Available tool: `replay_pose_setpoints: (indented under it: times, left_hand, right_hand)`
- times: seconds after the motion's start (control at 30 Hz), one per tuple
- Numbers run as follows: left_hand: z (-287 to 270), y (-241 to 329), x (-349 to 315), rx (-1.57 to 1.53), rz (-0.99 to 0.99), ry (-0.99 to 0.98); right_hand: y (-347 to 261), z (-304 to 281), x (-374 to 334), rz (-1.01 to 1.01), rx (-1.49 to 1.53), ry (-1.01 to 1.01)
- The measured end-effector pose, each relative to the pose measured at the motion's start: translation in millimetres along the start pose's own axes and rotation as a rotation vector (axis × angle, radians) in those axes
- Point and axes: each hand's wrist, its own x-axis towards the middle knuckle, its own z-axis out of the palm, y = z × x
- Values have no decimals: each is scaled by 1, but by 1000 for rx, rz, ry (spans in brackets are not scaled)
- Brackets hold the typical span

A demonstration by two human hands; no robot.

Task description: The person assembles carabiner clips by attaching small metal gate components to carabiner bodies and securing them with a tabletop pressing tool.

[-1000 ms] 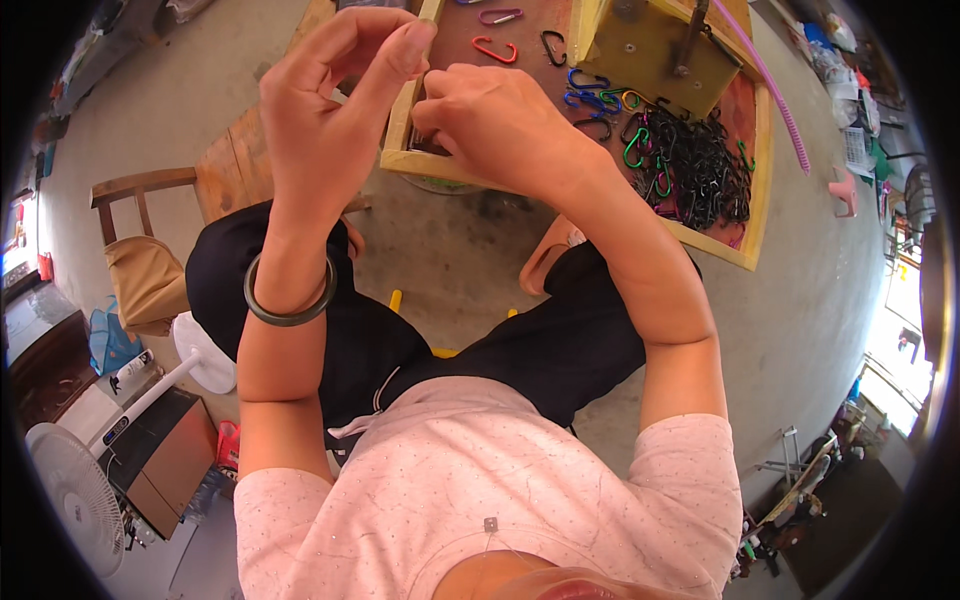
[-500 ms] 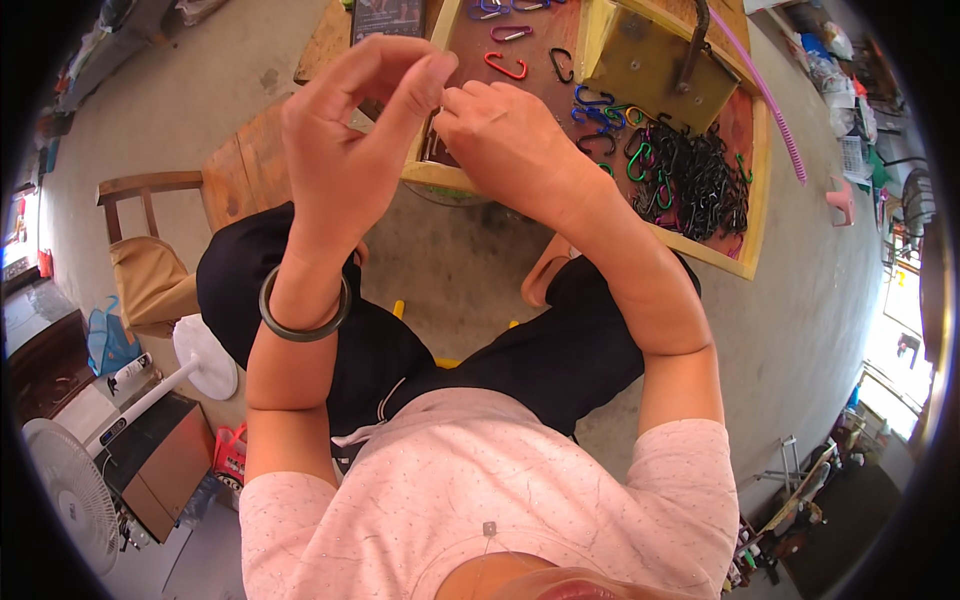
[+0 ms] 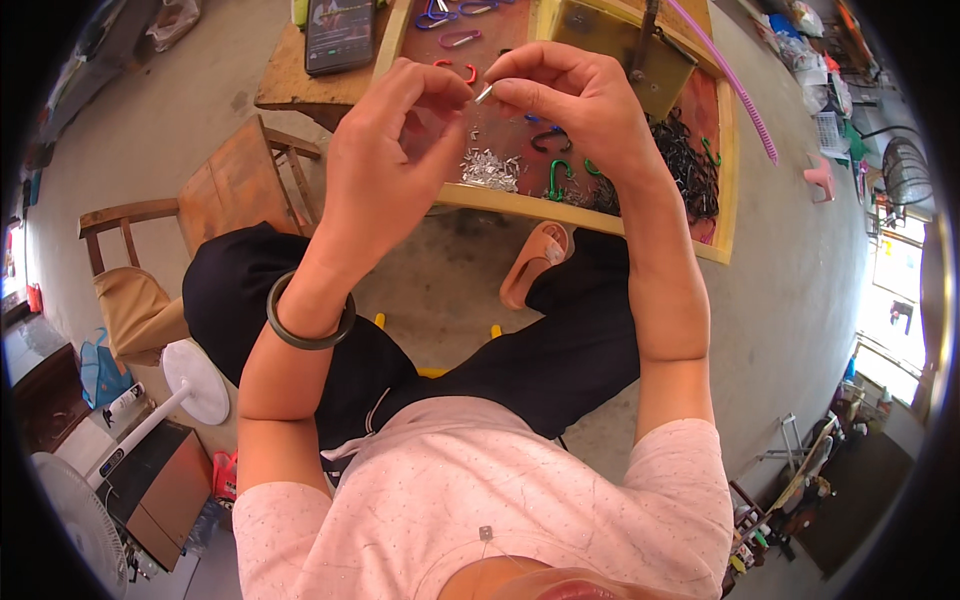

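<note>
My right hand [image 3: 575,100] pinches a small silver metal pin [image 3: 484,94] between thumb and fingertips. Close beside it, my left hand [image 3: 395,150] has its fingers curled and its thumb apart from them; nothing shows in its grip. Both hands are above a wooden-framed tray [image 3: 540,208]. Inside the tray, a pile of small silver metal pieces [image 3: 490,170] lies below the hands. A red carabiner hook [image 3: 460,68] is partly hidden behind my fingertips. Beyond it are a purple carabiner [image 3: 460,39] and several blue ones. A green carabiner [image 3: 556,180] lies near the tray's front edge.
Many black carabiners [image 3: 690,175] heap at the tray's right, by a metal plate with a lever [image 3: 625,55]. A phone [image 3: 340,35] lies on the wooden table at the left. A wooden chair [image 3: 225,190] and a white fan [image 3: 80,515] stand to the left.
My hands have moved apart and the right one has turned, so the silver pin now shows in its fingertips. The view has shifted, uncovering the pile of silver pieces and the phone.
</note>
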Motion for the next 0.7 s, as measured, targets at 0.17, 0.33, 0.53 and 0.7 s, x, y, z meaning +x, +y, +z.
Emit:
replay_pose_setpoints:
  times: [0.17, 0.33, 0.53, 0.7]
  left_hand:
    - [17, 2, 5, 2, 35, -22]
    - [26, 0, 8, 70, 117, -9]
    - [32, -2, 9, 87, 202, 10]
    - [32, -5, 8, 110, 207, -1]
  right_hand:
    - [0, -5, -11, -9, -50, -5]
    - [-6, -8, -17, 58, -104, 37]
    - [-5, -11, -20, 66, -147, 68]
    - [-6, -8, -22, 20, -176, 69]
